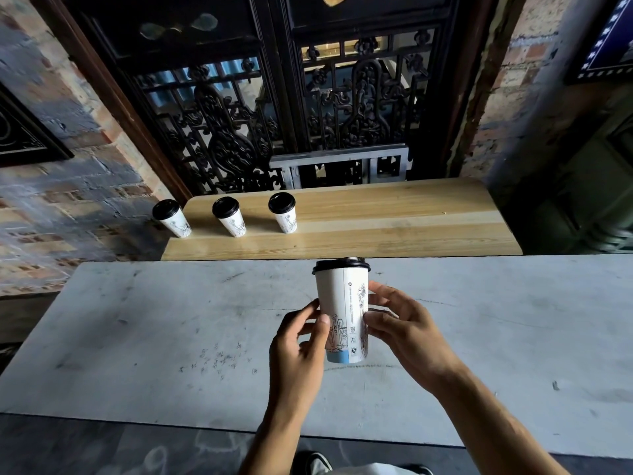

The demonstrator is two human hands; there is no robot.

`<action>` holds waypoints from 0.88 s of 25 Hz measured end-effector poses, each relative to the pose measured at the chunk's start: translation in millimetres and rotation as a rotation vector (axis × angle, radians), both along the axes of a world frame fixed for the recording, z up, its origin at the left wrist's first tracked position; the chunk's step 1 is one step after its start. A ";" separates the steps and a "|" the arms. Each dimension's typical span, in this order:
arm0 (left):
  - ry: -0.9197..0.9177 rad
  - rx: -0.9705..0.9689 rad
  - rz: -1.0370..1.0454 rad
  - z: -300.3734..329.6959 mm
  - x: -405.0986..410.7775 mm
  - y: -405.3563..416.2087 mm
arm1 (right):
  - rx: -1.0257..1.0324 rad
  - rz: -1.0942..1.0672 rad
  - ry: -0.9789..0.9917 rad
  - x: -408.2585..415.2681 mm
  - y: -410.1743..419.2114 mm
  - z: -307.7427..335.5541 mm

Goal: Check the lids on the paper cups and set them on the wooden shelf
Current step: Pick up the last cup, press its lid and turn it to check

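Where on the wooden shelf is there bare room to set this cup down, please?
The wooden shelf is bare from the third cup rightward to its rounded right end. Its left end is crowded: three lidded cups in a row, the leftmost cup at the edge.

Cup (342,313) print too small, illegible

- The paper cup (342,313) between the two hands hides its far side, and its small print is too fine to read.
- Left hand (297,341): the fingers curl behind the cup wall (tips unseen).
- Right hand (399,323): palm side is hidden.
- Both forearms are cut off by the bottom edge.
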State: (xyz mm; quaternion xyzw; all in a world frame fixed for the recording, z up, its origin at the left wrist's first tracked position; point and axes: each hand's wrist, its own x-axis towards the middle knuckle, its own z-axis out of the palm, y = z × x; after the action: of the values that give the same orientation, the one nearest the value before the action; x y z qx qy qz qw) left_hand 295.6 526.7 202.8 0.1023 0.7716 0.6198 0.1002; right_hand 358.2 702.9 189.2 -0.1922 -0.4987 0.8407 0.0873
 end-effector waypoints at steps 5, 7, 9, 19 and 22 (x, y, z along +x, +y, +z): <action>0.024 0.019 0.023 -3.9 -1.7 1.8 | 0.059 0.033 0.021 0.9 2.5 -3.8; 0.017 0.021 0.024 -7.2 -1.6 3.8 | 0.042 0.019 0.029 1.6 4.0 -4.1; -0.005 0.030 0.022 -8.5 -0.4 7.5 | 0.028 0.003 0.031 3.1 6.8 -5.1; -0.141 -0.118 -0.120 -31.2 -4.1 31.7 | 0.413 0.169 -0.154 6.8 38.9 -25.1; -0.172 -0.135 -0.105 -45.1 -19.3 50.3 | 0.464 0.221 -0.165 -11.0 57.4 -38.0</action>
State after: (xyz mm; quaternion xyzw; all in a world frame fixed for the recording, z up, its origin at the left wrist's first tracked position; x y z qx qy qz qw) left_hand 276.3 577.0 157.7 0.0821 0.7936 0.5670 0.2050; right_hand 347.2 760.4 151.2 -0.1792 -0.7015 0.6897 -0.0041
